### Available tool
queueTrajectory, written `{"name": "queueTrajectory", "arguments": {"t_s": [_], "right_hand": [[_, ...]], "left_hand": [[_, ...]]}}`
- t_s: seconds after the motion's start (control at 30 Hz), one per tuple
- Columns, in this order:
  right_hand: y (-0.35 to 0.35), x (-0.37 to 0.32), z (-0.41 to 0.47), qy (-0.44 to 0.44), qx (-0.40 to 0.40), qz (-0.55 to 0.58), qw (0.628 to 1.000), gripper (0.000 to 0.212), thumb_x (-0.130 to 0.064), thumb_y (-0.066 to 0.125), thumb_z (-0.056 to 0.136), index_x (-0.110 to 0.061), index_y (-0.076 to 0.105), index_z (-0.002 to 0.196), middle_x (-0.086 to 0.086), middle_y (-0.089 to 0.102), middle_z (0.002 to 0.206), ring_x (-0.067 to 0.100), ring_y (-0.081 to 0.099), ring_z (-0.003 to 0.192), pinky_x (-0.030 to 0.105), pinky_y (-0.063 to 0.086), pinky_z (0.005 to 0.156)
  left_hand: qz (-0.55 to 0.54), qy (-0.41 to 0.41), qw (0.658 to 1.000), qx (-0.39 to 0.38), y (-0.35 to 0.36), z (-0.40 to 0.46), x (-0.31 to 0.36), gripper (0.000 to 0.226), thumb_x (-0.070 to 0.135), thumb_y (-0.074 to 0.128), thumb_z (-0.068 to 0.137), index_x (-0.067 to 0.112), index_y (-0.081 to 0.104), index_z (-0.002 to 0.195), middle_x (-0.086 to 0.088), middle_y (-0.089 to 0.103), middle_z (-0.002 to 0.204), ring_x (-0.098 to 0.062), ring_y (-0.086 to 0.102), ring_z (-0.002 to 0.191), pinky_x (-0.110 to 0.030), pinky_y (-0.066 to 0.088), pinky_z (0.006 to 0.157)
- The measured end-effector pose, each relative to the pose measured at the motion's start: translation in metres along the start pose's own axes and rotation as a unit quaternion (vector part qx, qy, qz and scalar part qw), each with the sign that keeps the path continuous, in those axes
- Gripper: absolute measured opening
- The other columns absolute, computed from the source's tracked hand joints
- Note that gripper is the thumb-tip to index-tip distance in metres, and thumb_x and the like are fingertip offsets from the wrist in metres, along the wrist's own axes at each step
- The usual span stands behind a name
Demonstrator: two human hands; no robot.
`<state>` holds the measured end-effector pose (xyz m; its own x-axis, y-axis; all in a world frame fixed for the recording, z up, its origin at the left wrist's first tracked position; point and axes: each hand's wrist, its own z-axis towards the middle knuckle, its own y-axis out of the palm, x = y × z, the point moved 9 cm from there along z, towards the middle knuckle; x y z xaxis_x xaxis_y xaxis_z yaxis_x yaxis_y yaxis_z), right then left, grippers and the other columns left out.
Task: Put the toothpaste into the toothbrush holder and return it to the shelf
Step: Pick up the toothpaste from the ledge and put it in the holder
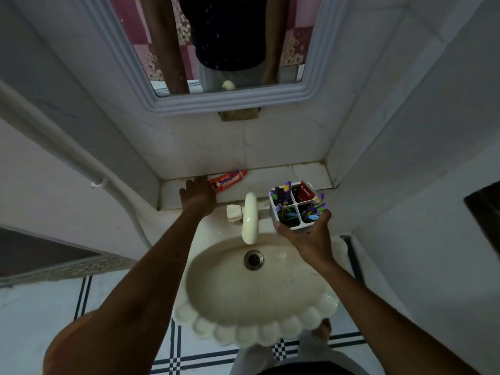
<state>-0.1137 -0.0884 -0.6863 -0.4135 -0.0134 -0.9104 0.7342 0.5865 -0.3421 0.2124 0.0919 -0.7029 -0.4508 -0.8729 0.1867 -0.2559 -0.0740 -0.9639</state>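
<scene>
A red toothpaste tube (pixel 228 180) lies flat on the white tiled shelf (pixel 305 174) behind the sink. My left hand (pixel 197 194) rests on the shelf with its fingers against the tube's near end; whether it grips the tube cannot be told. My right hand (pixel 308 234) holds a white four-compartment toothbrush holder (pixel 295 205) from below, above the sink's right rim and in front of the shelf. Several purple toothbrushes and a red Colgate tube stand in its compartments.
A cream tap (pixel 250 217) with a knob (pixel 234 212) sits between my hands over the scalloped cream sink (pixel 257 331). A framed mirror (pixel 230 98) hangs above the shelf. Tiled walls close in on both sides; a white pipe (pixel 67 147) runs down the left wall.
</scene>
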Motion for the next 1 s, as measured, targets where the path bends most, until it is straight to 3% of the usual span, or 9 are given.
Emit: {"name": "queueTrajectory", "arguments": {"t_s": [0.13,0.2,0.3,0.37,0.5,0.57,0.67,0.8,1.0], "right_hand": [[0.001,-0.002,-0.002,0.000,0.002,-0.015,1.000,0.103,-0.060,0.105,0.060,-0.036,0.034,0.130,-0.009,0.067,0.136,0.015,0.071,0.122,0.046,0.063,0.106],[0.000,-0.002,-0.003,-0.002,0.004,-0.019,1.000,0.101,-0.060,0.105,0.060,-0.037,0.034,0.128,-0.009,0.067,0.135,0.015,0.071,0.122,0.046,0.063,0.106],[0.000,-0.003,-0.002,-0.005,0.005,-0.022,1.000,0.102,-0.063,0.105,0.059,-0.037,0.034,0.128,-0.010,0.068,0.135,0.015,0.072,0.122,0.047,0.063,0.106],[-0.001,-0.003,-0.003,-0.006,0.005,-0.025,1.000,0.102,-0.063,0.105,0.059,-0.038,0.034,0.128,-0.010,0.068,0.134,0.015,0.071,0.122,0.046,0.063,0.106],[-0.002,-0.003,-0.004,-0.007,-0.004,-0.028,1.000,0.102,-0.067,0.104,0.059,-0.039,0.032,0.124,-0.009,0.065,0.134,0.018,0.069,0.124,0.047,0.062,0.107],[-0.001,-0.003,-0.003,-0.010,-0.015,-0.033,0.999,0.106,-0.068,0.105,0.057,-0.036,0.031,0.126,-0.006,0.062,0.136,0.020,0.067,0.127,0.047,0.061,0.108],[0.000,-0.003,0.000,-0.019,-0.022,-0.035,0.999,0.114,-0.064,0.108,0.051,-0.040,0.029,0.129,-0.006,0.060,0.138,0.019,0.067,0.128,0.045,0.062,0.108],[0.002,-0.001,0.000,-0.020,-0.030,-0.030,0.999,0.118,-0.061,0.110,0.051,-0.043,0.027,0.133,-0.008,0.058,0.141,0.015,0.067,0.128,0.041,0.063,0.108],[0.002,0.001,0.002,-0.024,-0.044,-0.029,0.998,0.122,-0.066,0.108,0.051,-0.037,0.029,0.140,-0.003,0.058,0.146,0.018,0.065,0.132,0.039,0.062,0.108]], "left_hand": [[0.047,-0.012,0.999,0.003,-0.001,0.003,0.003,0.048,0.037,0.061,0.101,0.009,0.060,0.139,-0.021,0.055,0.140,-0.042,0.047,0.133,-0.055,0.041,0.109],[0.031,0.006,0.999,0.043,-0.016,-0.003,0.009,0.037,0.036,0.065,0.099,0.011,0.071,0.125,-0.017,0.063,0.126,-0.041,0.054,0.122,-0.054,0.044,0.103],[-0.106,0.062,0.981,0.149,-0.067,-0.031,0.028,0.021,0.035,0.068,0.099,0.017,0.079,0.100,-0.009,0.075,0.107,-0.034,0.067,0.100,-0.046,0.053,0.087],[-0.212,0.097,0.956,0.178,-0.103,-0.057,0.049,0.022,0.037,0.068,0.101,0.023,0.076,0.086,0.000,0.074,0.094,-0.021,0.068,0.083,-0.036,0.054,0.072],[-0.317,0.175,0.894,0.263,-0.173,-0.112,0.093,0.024,0.034,0.071,0.104,0.012,0.080,0.099,0.012,0.069,0.088,-0.001,0.060,0.069,-0.015,0.046,0.064],[-0.363,0.208,0.867,0.272,-0.193,-0.137,0.114,0.017,0.026,0.074,0.104,0.011,0.080,0.104,0.012,0.071,0.091,0.009,0.064,0.075,-0.007,0.047,0.065],[-0.402,0.254,0.847,0.237,-0.202,-0.164,0.148,0.016,0.022,0.074,0.103,0.010,0.076,0.114,0.008,0.074,0.095,0.003,0.071,0.085,-0.014,0.058,0.068],[-0.389,0.284,0.859,0.171,-0.180,-0.175,0.174,0.021,0.029,0.071,0.105,0.012,0.072,0.116,0.002,0.078,0.097,-0.007,0.077,0.086,-0.031,0.066,0.073],[-0.286,0.262,0.915,0.114,-0.131,-0.167,0.186,0.018,0.034,0.065,0.106,0.019,0.070,0.115,0.002,0.079,0.092,-0.014,0.074,0.081,-0.041,0.064,0.073]]}}
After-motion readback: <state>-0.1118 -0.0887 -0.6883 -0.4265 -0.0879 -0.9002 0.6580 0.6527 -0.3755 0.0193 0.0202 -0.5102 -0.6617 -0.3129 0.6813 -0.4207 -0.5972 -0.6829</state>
